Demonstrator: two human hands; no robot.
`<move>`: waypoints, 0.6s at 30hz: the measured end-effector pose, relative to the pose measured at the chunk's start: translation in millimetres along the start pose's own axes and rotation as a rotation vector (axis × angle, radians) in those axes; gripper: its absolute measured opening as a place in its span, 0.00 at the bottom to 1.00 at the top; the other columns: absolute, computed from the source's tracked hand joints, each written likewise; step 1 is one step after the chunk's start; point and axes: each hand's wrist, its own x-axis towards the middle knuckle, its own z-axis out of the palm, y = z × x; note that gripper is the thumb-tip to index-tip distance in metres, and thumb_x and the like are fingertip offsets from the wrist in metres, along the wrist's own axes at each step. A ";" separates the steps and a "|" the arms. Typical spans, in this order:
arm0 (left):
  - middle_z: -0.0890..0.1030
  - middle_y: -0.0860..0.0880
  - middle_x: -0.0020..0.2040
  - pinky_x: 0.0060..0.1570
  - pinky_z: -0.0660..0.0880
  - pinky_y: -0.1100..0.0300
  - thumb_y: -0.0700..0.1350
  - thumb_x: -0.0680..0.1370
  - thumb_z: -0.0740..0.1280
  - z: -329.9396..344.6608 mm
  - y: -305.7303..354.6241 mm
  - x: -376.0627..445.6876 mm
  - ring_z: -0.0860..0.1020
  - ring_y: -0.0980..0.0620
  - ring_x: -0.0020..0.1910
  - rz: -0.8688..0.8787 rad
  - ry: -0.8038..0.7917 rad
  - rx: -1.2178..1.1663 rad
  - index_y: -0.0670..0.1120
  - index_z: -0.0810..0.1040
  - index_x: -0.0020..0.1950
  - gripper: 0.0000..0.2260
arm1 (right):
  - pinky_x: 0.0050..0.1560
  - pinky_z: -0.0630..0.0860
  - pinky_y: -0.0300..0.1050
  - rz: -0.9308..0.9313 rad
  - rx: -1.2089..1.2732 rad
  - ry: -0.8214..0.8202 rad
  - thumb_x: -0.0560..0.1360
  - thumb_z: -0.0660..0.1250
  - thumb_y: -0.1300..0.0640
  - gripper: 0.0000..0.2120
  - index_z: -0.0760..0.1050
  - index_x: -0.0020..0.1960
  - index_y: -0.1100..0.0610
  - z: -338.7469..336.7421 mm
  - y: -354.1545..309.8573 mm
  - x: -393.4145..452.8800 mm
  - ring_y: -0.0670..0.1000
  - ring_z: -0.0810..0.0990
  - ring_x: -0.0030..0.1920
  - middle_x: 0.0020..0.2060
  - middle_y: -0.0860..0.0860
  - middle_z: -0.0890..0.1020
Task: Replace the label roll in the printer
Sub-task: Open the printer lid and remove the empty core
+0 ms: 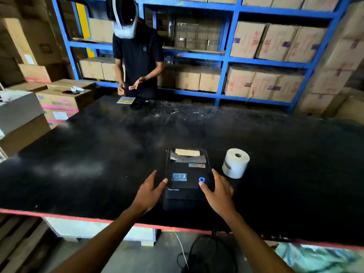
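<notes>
While both forearms reach in from six o'clock, the left hand [150, 191] and right hand [217, 191] spread open with fingers splayed, flanking the closed black printer [187, 178] on the black table [98, 154], thumbs touching its lid, gripping nothing. The white label roll [235, 163] stands at the printer's two o'clock, just beside the right hand.

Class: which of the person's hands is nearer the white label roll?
Right. The right hand rests on the printer's right edge, just short of the label roll; the left hand is across the printer.

Both hands [149, 192] [217, 192] open, fingers spread
</notes>
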 end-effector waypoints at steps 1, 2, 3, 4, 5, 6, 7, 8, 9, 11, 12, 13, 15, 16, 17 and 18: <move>0.70 0.44 0.72 0.72 0.62 0.53 0.55 0.78 0.64 5.7 -4.0 1.0 0.68 0.45 0.72 -0.061 -0.001 -0.092 0.45 0.61 0.76 0.30 | 0.73 0.58 0.54 0.071 0.113 -0.029 0.74 0.64 0.43 0.34 0.56 0.75 0.51 4.7 1.8 -1.5 0.55 0.65 0.72 0.72 0.55 0.68; 0.74 0.45 0.68 0.71 0.65 0.53 0.57 0.76 0.65 10.1 -7.5 2.1 0.71 0.45 0.69 -0.120 -0.026 -0.155 0.45 0.63 0.75 0.31 | 0.73 0.61 0.54 0.103 0.225 -0.077 0.74 0.65 0.44 0.35 0.55 0.75 0.51 10.2 4.3 -0.6 0.55 0.67 0.71 0.71 0.55 0.69; 0.76 0.46 0.65 0.70 0.68 0.51 0.62 0.73 0.66 15.2 -13.9 3.5 0.74 0.45 0.66 -0.143 -0.046 -0.206 0.46 0.68 0.73 0.32 | 0.72 0.64 0.54 0.122 0.312 -0.085 0.73 0.67 0.45 0.36 0.55 0.76 0.51 15.2 7.9 -1.8 0.54 0.69 0.70 0.71 0.55 0.70; 0.79 0.47 0.63 0.68 0.70 0.48 0.67 0.69 0.66 17.5 -21.1 4.9 0.77 0.46 0.63 -0.149 -0.053 -0.252 0.48 0.73 0.69 0.34 | 0.70 0.67 0.55 0.117 0.380 -0.079 0.72 0.68 0.44 0.36 0.57 0.75 0.50 17.6 11.8 -1.0 0.53 0.71 0.68 0.69 0.54 0.73; 0.82 0.46 0.60 0.65 0.73 0.46 0.70 0.65 0.65 24.9 -35.1 12.2 0.80 0.46 0.60 -0.155 -0.052 -0.292 0.50 0.78 0.62 0.34 | 0.68 0.70 0.55 0.115 0.418 -0.054 0.69 0.69 0.41 0.35 0.62 0.73 0.48 21.1 17.7 0.5 0.51 0.74 0.65 0.66 0.53 0.76; 0.84 0.46 0.55 0.62 0.75 0.45 0.72 0.63 0.65 29.5 -44.6 15.6 0.81 0.47 0.56 -0.174 -0.049 -0.306 0.51 0.81 0.57 0.32 | 0.65 0.74 0.55 0.114 0.445 -0.039 0.67 0.69 0.39 0.31 0.68 0.68 0.46 24.0 23.1 1.4 0.49 0.78 0.61 0.61 0.50 0.80; 0.85 0.47 0.52 0.61 0.76 0.45 0.72 0.63 0.64 31.8 -48.1 17.2 0.82 0.48 0.54 -0.175 -0.043 -0.313 0.51 0.83 0.53 0.30 | 0.62 0.76 0.55 0.100 0.463 -0.010 0.67 0.69 0.39 0.27 0.73 0.64 0.45 25.0 24.6 1.2 0.47 0.80 0.57 0.56 0.47 0.83; 0.86 0.48 0.51 0.60 0.77 0.45 0.71 0.63 0.64 30.8 -46.1 16.2 0.83 0.49 0.53 -0.179 -0.033 -0.316 0.52 0.83 0.52 0.29 | 0.60 0.77 0.55 0.098 0.488 0.016 0.67 0.69 0.41 0.22 0.76 0.60 0.45 25.4 23.6 0.3 0.45 0.81 0.55 0.53 0.45 0.84; 0.86 0.48 0.51 0.60 0.77 0.46 0.71 0.64 0.64 30.1 -42.4 13.8 0.83 0.49 0.53 -0.173 -0.022 -0.325 0.51 0.83 0.52 0.29 | 0.59 0.78 0.54 0.090 0.519 0.034 0.68 0.70 0.43 0.19 0.77 0.58 0.44 25.8 21.7 -2.3 0.44 0.82 0.53 0.51 0.45 0.85; 0.86 0.48 0.51 0.60 0.77 0.46 0.72 0.64 0.64 30.5 -42.5 11.7 0.82 0.49 0.53 -0.159 -0.021 -0.336 0.50 0.82 0.54 0.31 | 0.59 0.78 0.53 0.059 0.585 0.051 0.71 0.70 0.47 0.14 0.78 0.56 0.43 26.5 17.7 -7.1 0.43 0.82 0.53 0.51 0.44 0.84; 0.85 0.48 0.51 0.60 0.77 0.46 0.72 0.64 0.64 29.8 -41.0 9.8 0.82 0.49 0.53 -0.148 -0.018 -0.342 0.50 0.81 0.56 0.32 | 0.60 0.77 0.53 0.045 0.608 0.058 0.72 0.70 0.49 0.14 0.77 0.57 0.44 28.5 17.1 -8.6 0.43 0.81 0.54 0.52 0.44 0.84; 0.85 0.48 0.52 0.60 0.77 0.46 0.72 0.64 0.64 29.5 -41.2 9.3 0.82 0.49 0.53 -0.152 -0.019 -0.345 0.49 0.81 0.56 0.33 | 0.61 0.77 0.53 0.043 0.627 0.053 0.72 0.70 0.50 0.15 0.77 0.59 0.45 29.1 15.7 -10.0 0.43 0.81 0.55 0.53 0.44 0.84; 0.85 0.47 0.52 0.60 0.77 0.46 0.71 0.64 0.65 28.2 -41.0 8.7 0.82 0.49 0.53 -0.162 -0.014 -0.348 0.48 0.80 0.58 0.34 | 0.62 0.76 0.53 0.055 0.635 0.046 0.72 0.69 0.48 0.18 0.76 0.62 0.47 31.5 19.0 -9.8 0.44 0.80 0.57 0.55 0.45 0.83; 0.85 0.47 0.52 0.60 0.77 0.46 0.71 0.63 0.65 26.8 -38.8 7.8 0.82 0.49 0.53 -0.163 -0.008 -0.346 0.48 0.80 0.58 0.34 | 0.62 0.77 0.53 0.054 0.625 0.044 0.71 0.69 0.44 0.20 0.75 0.62 0.46 32.5 20.7 -9.0 0.45 0.80 0.57 0.56 0.46 0.83; 0.85 0.48 0.52 0.60 0.77 0.47 0.71 0.63 0.65 26.6 -37.8 7.6 0.82 0.49 0.53 -0.166 -0.010 -0.341 0.48 0.80 0.58 0.34 | 0.61 0.77 0.54 0.064 0.586 0.044 0.70 0.68 0.39 0.23 0.74 0.63 0.44 33.3 22.4 -8.2 0.46 0.80 0.57 0.56 0.47 0.82; 0.85 0.48 0.52 0.60 0.77 0.47 0.71 0.63 0.65 27.0 -37.4 7.5 0.82 0.50 0.52 -0.171 -0.014 -0.344 0.49 0.81 0.57 0.33 | 0.60 0.77 0.55 0.072 0.543 0.049 0.68 0.66 0.35 0.26 0.73 0.63 0.42 35.7 25.8 -6.2 0.47 0.80 0.56 0.55 0.48 0.81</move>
